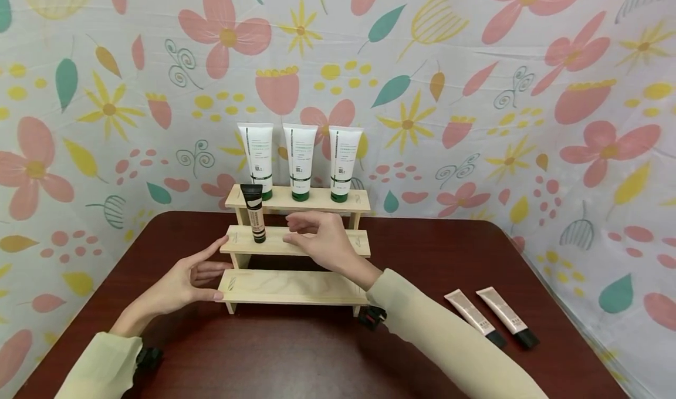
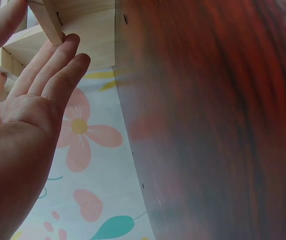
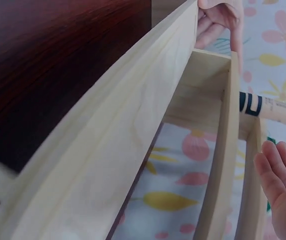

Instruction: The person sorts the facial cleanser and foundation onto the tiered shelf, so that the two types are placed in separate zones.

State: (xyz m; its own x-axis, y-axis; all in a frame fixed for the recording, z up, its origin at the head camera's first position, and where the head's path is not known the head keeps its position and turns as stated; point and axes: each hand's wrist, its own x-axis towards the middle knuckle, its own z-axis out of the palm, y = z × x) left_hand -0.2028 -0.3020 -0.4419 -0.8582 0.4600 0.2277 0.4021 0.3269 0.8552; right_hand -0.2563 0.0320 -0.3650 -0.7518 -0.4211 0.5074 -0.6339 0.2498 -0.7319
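Note:
A three-tier wooden rack (image 1: pixel 296 286) stands on the table. On the left part of its middle shelf a small beige and black tube (image 1: pixel 256 216) is upright, its striped end down. My left hand (image 1: pixel 185 281) is at the rack's left end, fingers extended, with fingertips at the middle shelf's end and thumb at the bottom shelf's corner. Just right of the small tube, my right hand (image 1: pixel 330 243) hovers over the middle shelf with loosely bent fingers and nothing between them. In the right wrist view the tube (image 3: pixel 270 109) shows beyond the right hand (image 3: pixel 285 185).
Three white tubes with green caps, one of them the middle white tube (image 1: pixel 300 161), stand on the top shelf. Two beige tubes with black caps, including the outer beige tube (image 1: pixel 504 311), lie on the dark red table (image 1: pixel 253 358) at the right. A floral cloth (image 1: pixel 422 94) hangs behind.

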